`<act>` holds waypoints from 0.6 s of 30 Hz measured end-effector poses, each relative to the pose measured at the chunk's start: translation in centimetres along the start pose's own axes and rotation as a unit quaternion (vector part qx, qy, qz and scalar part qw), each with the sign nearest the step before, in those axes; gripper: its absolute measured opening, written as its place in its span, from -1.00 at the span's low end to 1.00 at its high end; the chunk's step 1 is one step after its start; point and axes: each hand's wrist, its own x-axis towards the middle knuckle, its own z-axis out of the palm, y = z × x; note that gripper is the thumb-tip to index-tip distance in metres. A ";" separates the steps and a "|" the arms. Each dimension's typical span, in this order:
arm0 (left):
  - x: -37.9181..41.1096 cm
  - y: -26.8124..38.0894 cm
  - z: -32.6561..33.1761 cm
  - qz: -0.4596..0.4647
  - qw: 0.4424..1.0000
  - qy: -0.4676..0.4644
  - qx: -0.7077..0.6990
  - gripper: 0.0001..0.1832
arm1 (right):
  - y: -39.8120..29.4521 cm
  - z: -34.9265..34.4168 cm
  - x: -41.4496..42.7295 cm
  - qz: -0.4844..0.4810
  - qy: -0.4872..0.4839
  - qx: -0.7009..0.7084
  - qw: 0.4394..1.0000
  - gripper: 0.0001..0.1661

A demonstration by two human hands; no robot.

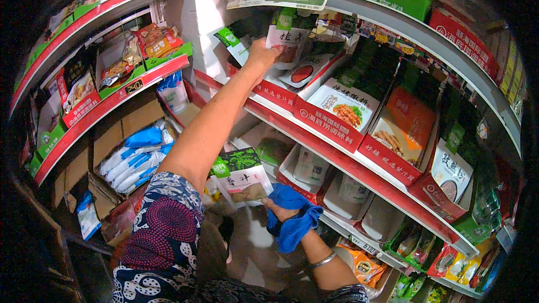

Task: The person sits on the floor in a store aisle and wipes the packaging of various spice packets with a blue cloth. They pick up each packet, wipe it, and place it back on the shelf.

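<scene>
My left hand (pixel 265 55) reaches up to the shelf and grips a white-and-dark spice packet (pixel 287 42) by its left side, above a red-edged display box. Lower down, near my body, my right hand (pixel 283 211) pinches the corner of another spice packet (pixel 245 181), which has a green tag and a picture of dark leaves. A blue cloth (pixel 297 225) is also in my right hand, draped around the fingers and wrist. Beside the upper packet, a packet with a red round picture (pixel 304 71) lies in the box.
Seasoning packets (pixel 343 103) stand in red boxes along the right shelf, with a metal shelf edge (pixel 379 176) below. Blue-and-white bags (pixel 137 155) fill a cardboard box at the left. An upper shelf edge (pixel 370 6) overhangs the packets.
</scene>
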 end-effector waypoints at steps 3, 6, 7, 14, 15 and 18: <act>-0.4 1.3 0.8 0.046 0.988 0.038 0.141 -0.81 | 0.5 0.3 0.1 0.000 0.005 0.001 1.000 -0.64; 1.4 0.4 0.6 0.071 0.963 0.069 0.249 -0.77 | 1.1 0.9 0.5 -0.040 0.019 -0.039 0.998 -0.61; 1.2 0.4 0.8 0.094 0.955 0.079 0.270 -0.76 | 1.2 1.0 0.4 -0.019 0.010 -0.020 1.000 -0.61; -1.6 2.2 3.7 0.174 0.872 0.046 0.455 -0.73 | 1.2 0.4 0.1 -0.007 0.019 -0.005 1.000 -0.60; -2.0 2.3 3.9 0.190 0.865 0.025 0.463 -0.74 | 1.1 0.5 0.2 -0.026 0.032 -0.016 0.999 -0.60; -3.1 2.8 4.7 0.187 0.872 -0.002 0.452 -0.69 | 0.8 0.4 0.3 -0.034 0.041 -0.024 0.998 -0.62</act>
